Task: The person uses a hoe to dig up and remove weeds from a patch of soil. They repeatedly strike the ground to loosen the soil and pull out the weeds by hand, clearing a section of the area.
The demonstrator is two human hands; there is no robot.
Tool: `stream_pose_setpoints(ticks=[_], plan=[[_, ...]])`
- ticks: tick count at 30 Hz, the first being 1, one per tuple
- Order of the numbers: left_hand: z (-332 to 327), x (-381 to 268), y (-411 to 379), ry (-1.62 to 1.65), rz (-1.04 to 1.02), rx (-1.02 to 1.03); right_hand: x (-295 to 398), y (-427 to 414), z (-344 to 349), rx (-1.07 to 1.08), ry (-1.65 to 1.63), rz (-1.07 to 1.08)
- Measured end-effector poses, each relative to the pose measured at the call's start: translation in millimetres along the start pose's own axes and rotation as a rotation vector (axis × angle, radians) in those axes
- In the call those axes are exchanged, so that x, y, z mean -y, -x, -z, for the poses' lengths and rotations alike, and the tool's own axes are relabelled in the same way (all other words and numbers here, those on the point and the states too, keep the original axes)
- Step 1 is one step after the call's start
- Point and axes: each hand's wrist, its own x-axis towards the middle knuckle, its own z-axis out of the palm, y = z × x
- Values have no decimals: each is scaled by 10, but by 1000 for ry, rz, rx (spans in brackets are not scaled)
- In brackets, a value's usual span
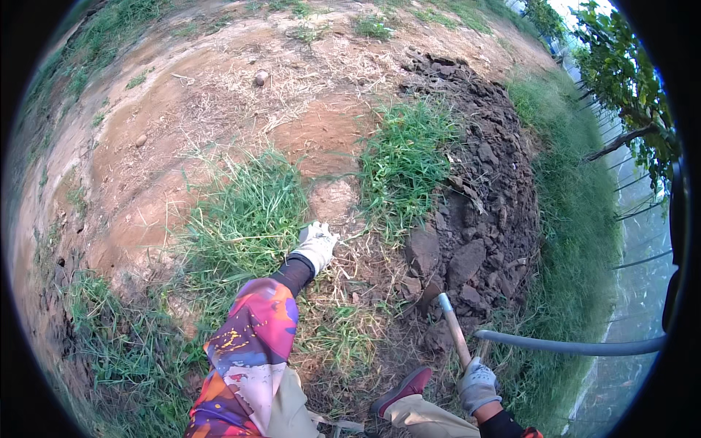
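My left hand, in a whitish work glove, is low over dry stems at the right edge of a leafy grass clump. Its fingers look partly curled, and their undersides are hidden. A second green grass clump grows ahead and to the right of it. My gloved right hand grips the wooden handle of a short hand tool, likely a hoe. Past a metal collar, its dark, rusty blade rests against broken soil clods.
A grey hose or pipe reaches in from the right. My maroon shoe stands near the tool. Turned dark soil runs along the right, beside a grass strip and netting. A leafy branch overhangs there. Stones lie ahead.
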Motion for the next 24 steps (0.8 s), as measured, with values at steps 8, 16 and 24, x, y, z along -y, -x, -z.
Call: stream_pose_setpoints(ticks=[8,16,24], plan=[[-169,188,7,379,-121,-181,-162,-310,181,-36,78,67],[-347,325,-229,1862,240,-380,-64,-509,496,37,130,132],[-180,278,451,1122,240,-202,74,-482,614,99,111,64]])
